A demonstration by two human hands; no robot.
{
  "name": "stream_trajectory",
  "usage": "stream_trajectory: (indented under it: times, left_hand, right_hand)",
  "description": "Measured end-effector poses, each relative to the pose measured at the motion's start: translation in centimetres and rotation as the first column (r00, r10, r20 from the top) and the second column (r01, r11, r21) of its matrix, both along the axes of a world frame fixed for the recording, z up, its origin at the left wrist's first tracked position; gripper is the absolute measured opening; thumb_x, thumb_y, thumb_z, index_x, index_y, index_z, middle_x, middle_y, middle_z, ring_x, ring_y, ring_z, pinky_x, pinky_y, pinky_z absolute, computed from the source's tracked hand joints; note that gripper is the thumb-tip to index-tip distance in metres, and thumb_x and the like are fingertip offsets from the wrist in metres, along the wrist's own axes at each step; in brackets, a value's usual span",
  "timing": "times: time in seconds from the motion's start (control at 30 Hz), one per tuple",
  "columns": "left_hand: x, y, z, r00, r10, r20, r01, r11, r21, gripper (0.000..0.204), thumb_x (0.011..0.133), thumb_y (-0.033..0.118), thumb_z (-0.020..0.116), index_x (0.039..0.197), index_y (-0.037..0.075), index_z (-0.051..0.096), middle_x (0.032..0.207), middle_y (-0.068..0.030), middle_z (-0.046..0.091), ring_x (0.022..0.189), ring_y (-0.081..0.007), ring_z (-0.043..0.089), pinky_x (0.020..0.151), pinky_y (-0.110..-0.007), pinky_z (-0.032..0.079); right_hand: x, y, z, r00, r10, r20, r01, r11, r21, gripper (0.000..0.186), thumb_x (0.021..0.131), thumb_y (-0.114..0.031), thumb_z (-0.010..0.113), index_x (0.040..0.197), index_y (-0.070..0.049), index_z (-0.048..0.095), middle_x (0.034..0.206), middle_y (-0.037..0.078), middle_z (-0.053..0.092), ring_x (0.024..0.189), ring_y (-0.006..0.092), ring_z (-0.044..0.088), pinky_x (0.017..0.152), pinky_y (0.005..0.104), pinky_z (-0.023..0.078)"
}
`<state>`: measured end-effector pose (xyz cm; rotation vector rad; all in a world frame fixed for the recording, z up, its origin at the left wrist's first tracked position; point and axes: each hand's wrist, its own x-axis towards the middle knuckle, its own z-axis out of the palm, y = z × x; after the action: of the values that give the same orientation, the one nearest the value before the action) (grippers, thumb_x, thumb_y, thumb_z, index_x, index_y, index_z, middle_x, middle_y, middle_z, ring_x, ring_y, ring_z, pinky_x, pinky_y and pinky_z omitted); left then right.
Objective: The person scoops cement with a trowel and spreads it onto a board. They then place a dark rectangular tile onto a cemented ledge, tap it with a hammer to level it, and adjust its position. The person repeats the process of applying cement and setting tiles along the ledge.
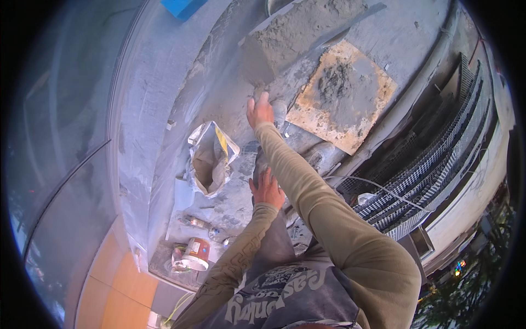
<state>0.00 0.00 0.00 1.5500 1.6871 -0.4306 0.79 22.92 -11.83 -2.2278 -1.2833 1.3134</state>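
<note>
My right hand (260, 111) is closed around the handle of a trowel, arm stretched forward. The trowel's grey blade (256, 63) lies against the near left end of a long bed of wet grey mortar (312, 30). Fingers apart, my left hand (267, 190) rests flat on my knee and holds nothing. To the right of the trowel, a stained square board (308, 104) carries a heap of mortar (342, 88). An opened white bag (211, 159) with grey-brown powder inside stands left of my knee.
A red and white bucket (196, 253) sits at the lower left beside small litter. Black perforated panels (422, 170) are stacked along the right, with a pale cable (383, 189) looping over them. A glass wall (60, 109) runs down the left. Something blue (183, 7) lies at the top.
</note>
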Motion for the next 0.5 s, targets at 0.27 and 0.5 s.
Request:
stream_trajectory:
  times: [0.27,0.5]
  left_hand:
    - [-0.7,0.8,0.9,0.999,0.005,-0.046,-0.006,1.000,-0.015,0.057,0.079,0.021,0.068,0.134,0.011,0.056,0.149,-0.0089,0.042,0.138,-0.0276,0.041,0.114,-0.066,0.021]
    - [-0.1,0.5,1.2,0.998,0.059,-0.004,-0.058,0.993,0.106,0.056,0.079,0.016,0.065,0.134,0.014,0.056,0.147,-0.0095,0.045,0.137,-0.0277,0.042,0.114,-0.064,0.021]
  right_hand:
    - [4.6,-10.3,2.5,0.990,0.140,-0.010,-0.139,0.968,-0.211,0.043,0.093,-0.039,0.056,0.116,-0.003,0.047,0.094,0.032,0.067,0.092,0.0517,0.063,0.083,0.0588,0.048]
    - [17.9,-10.2,5.3,0.972,0.024,0.234,0.015,0.987,-0.162,0.046,0.092,-0.049,0.055,0.114,-0.009,0.057,0.096,0.027,0.069,0.089,0.0470,0.066,0.081,0.0556,0.051]
